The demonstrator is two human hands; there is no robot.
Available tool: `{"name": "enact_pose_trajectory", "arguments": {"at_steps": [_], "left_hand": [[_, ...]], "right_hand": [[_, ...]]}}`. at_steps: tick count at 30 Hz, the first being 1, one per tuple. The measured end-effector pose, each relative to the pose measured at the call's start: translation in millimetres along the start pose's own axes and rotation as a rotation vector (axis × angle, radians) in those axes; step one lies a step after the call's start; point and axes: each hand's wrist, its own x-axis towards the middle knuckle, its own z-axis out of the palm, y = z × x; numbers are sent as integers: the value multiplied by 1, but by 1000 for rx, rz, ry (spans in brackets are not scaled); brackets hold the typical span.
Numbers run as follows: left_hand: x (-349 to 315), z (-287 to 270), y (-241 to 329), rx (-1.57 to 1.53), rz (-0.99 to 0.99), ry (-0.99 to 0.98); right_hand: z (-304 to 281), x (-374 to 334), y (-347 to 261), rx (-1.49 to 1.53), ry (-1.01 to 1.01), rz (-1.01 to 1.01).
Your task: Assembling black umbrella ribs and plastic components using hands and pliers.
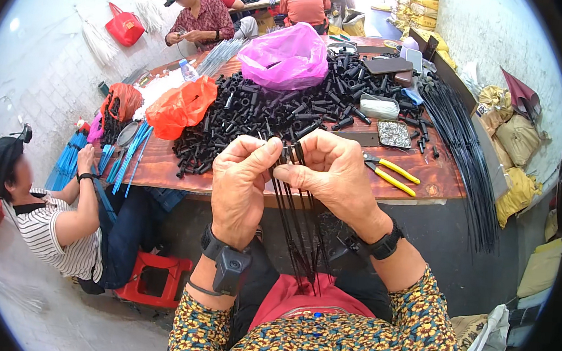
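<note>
Above my lap, a bundle of thin black rods hangs down from between my two hands. My left hand pinches it near the top with thumb and forefinger. From the other side, my right hand grips the same upper ends, its thumb lying across them. Small pale bits show at the tops of the rods, too small to name. Just beyond my fingers spreads a heap of short black tubular parts. Yellow-handled pliers lie on the wooden table to the right of my right hand.
More long black rods overhang the table's right edge. A tray of small metal pieces, a clear box, a pink bag and an orange bag sit around the heap. Co-workers sit at left and behind; a red stool stands left.
</note>
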Motion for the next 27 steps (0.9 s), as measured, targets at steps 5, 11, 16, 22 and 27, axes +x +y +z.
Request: {"name": "enact_pose_trajectory", "arguments": {"at_steps": [5, 11, 16, 22, 27], "left_hand": [[7, -6, -3, 31, -61, -60], [5, -11, -2, 36, -131, -146], [3, -5, -1, 20, -160, -171], [-1, 7, -16, 0, -19, 4], [1, 17, -26, -26, 59, 118]], "right_hand": [[-3, 4, 0, 18, -34, 74], [-13, 13, 12, 43, -110, 61], [-31, 19, 6, 19, -292, 104], [-18, 10, 9, -149, -71, 31], [-18, 7, 3, -299, 12, -54]]}}
